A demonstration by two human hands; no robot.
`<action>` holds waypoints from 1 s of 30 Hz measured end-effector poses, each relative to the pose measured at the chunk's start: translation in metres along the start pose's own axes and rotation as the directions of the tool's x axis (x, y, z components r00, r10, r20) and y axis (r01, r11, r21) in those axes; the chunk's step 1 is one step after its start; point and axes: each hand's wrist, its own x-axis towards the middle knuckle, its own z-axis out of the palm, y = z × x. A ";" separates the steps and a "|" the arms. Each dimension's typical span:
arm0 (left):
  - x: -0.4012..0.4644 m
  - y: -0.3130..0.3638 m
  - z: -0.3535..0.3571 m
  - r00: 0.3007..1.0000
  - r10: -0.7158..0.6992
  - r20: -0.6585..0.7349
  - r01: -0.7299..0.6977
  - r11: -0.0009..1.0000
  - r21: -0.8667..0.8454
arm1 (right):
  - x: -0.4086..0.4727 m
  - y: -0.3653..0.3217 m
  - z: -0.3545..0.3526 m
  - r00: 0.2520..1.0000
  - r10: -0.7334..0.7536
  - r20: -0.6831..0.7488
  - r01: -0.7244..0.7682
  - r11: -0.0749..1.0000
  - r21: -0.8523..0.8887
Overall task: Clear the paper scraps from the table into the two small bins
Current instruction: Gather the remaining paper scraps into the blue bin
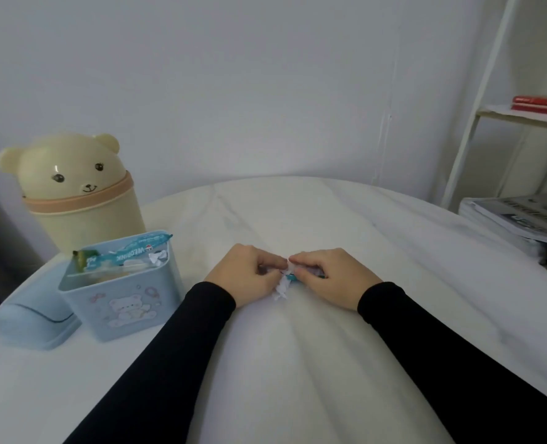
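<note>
1. Right now I see my left hand and right hand both pinching crumpled paper scraps mid-desk.
2. Fingers hide most of it; a teal bit might be wrapper.
3. Left of them stand the blue bin, stuffed, and the bear bin.

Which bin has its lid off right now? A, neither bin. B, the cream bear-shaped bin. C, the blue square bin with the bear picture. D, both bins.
C: the blue square bin stands open with wrappers and paper showing inside, its blue lid lying on the table beside it, while the cream bear bin behind it has its bear-head top on.
</note>
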 end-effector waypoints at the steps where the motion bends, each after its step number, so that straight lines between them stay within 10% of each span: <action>1: -0.006 0.001 0.001 1.000 0.022 -0.010 -0.022 1.000 0.007 | -0.006 -0.003 0.002 1.000 -0.008 -0.004 0.008 1.000 0.014; 10: -0.040 0.000 0.000 0.989 0.066 -0.133 -0.025 0.957 0.288 | -0.037 -0.018 0.002 0.956 0.070 -0.283 -0.117 0.982 -0.150; 15: -0.049 -0.005 0.000 0.994 -0.082 -0.074 0.102 0.943 0.316 | -0.046 -0.028 0.002 0.915 0.389 -0.110 -0.402 0.852 -0.334; 25: -0.034 -0.005 0.005 0.976 -0.033 -0.216 0.072 0.982 0.175 | -0.037 -0.023 0.002 0.974 0.200 -0.104 -0.218 0.952 -0.214; 30: -0.030 -0.015 -0.005 0.999 0.051 0.017 -0.054 0.979 0.198 | -0.029 -0.015 -0.005 0.998 0.062 -0.009 -0.063 0.990 -0.130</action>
